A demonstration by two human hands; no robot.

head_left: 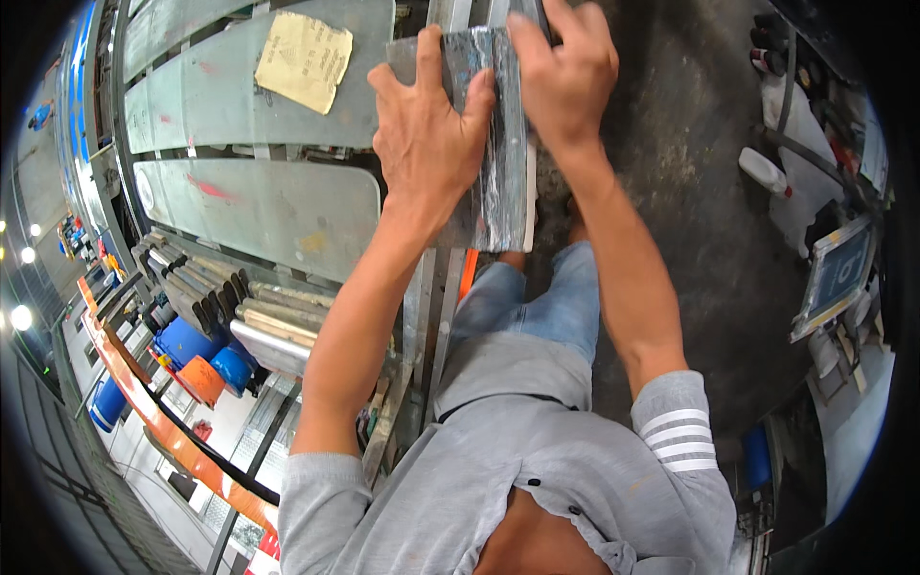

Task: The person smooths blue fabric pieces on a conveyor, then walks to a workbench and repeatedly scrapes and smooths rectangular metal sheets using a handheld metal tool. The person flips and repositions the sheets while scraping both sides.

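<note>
At the top middle lies a flat grey panel [491, 177] with a dark, paint-streaked band along its right side and a pale outer edge. My left hand [431, 134] rests on it, fingers spread, with the thumb on the streaked band. Beside the panel's upper right edge, my right hand [573, 72] has bent fingers and is slightly blurred. A dark narrow thing [550, 21] shows at those fingers; its kind cannot be made out.
To the left, glass-like plates [259, 206] lie on a metal rack, one carrying a yellowish paper [305, 61]. Wooden-handled tools [283, 311] and blue and orange containers [201, 379] are lower left. At right are a white bottle [764, 172] and a framed screen [836, 278].
</note>
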